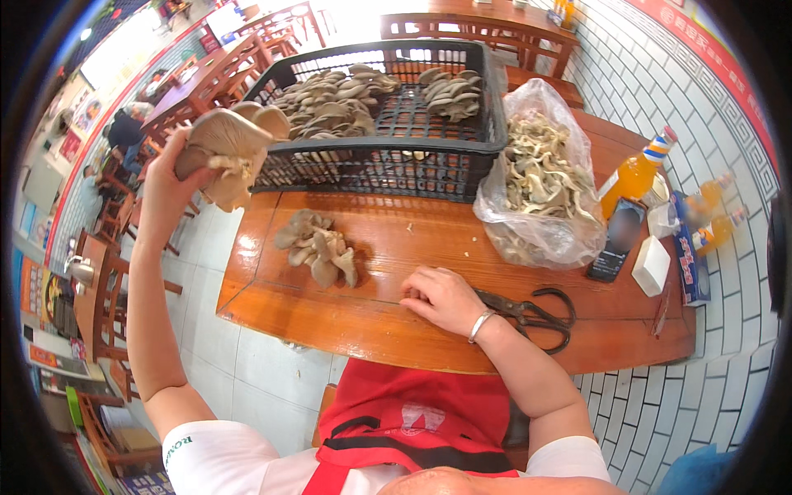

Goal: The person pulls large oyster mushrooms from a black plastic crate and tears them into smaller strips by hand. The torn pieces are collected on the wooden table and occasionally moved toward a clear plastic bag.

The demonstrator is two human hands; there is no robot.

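Observation:
Raised at the left, my left hand (170, 170) grips a cluster of oyster mushrooms (232, 151), gills and stem base showing. My right hand (442, 300) rests on the wooden table (396, 334) with its fingers loosely curled; whether anything small is under them is hidden. Black iron scissors (532, 312) lie beside the right wrist, their blade tips partly hidden behind the hand. A smaller oyster mushroom cluster (318, 247) sits on the table between the hands. Beyond it stands a black plastic crate (371, 167) holding whole oyster mushroom clusters (334, 99). A clear plastic bag (538, 185) is filled with torn mushroom strips (544, 164).
To the right are an orange drink bottle (631, 170), a smartphone (615, 241), a white box (651, 266) and a blue carton (690, 247). A white tiled wall (656, 80) borders that side. Wooden chairs (111, 284) and seated people (127, 136) are off to the left.

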